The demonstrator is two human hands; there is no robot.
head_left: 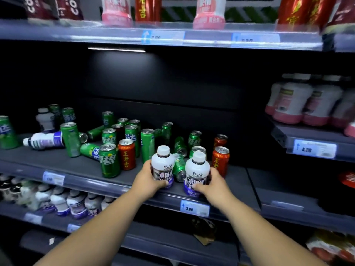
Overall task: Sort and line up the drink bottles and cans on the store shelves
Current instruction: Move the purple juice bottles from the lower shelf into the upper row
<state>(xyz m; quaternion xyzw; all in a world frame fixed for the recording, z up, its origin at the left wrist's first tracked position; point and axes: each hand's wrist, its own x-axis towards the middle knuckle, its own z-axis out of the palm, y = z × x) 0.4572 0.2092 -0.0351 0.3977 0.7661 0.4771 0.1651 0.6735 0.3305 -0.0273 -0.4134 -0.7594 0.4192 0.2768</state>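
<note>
Each hand — left (148, 178), right (210, 186) — clasps a bottle (162, 164), lower centre; sorting, probably next grouping them apart from cans (109, 160).

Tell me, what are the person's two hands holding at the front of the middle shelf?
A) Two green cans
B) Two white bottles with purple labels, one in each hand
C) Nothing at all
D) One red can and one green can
B: the left hand wraps one white bottle and the right hand wraps another white bottle, both upright near the shelf edge.

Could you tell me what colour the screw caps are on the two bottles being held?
White, on both purple-banded bottles; head view.
</note>
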